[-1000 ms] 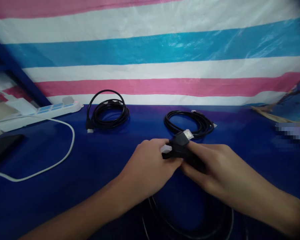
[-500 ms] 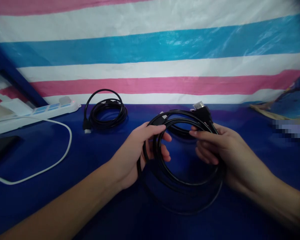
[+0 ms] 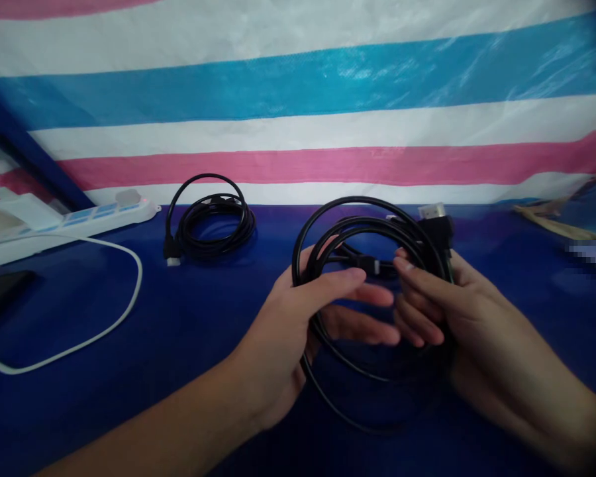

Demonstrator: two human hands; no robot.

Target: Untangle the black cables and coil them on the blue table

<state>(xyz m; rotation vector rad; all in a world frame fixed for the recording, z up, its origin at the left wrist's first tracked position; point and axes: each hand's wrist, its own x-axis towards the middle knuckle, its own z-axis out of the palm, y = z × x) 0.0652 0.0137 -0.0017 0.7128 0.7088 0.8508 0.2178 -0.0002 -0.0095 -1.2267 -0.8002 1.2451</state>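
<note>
A coil of black cable point(image 3: 328, 218) is lifted off the blue table cover point(image 3: 179, 331) between both hands. My left hand point(image 3: 302, 318) reaches through the loops from the left, thumb above and fingers stretched below, with the strands running through its grip. My right hand point(image 3: 457, 305) is closed on the coil's right side. A black plug with a metal tip point(image 3: 434, 215) sticks up just above its fingers. A second plug end point(image 3: 372, 265) shows inside the loops; I cannot tell which cable it belongs to.
Another black cable coil point(image 3: 213, 222) lies at the back left. A white power strip point(image 3: 79, 218) sits further left, its white cord point(image 3: 129, 291) curving over the cover. A dark flat object point(image 3: 0, 291) lies at the left edge. A striped tarp point(image 3: 298, 99) hangs behind.
The hands went from holding two plug ends low over the table to lifting the coil. The left hand has now pushed further through the loops, and the coil sits higher and more upright.
</note>
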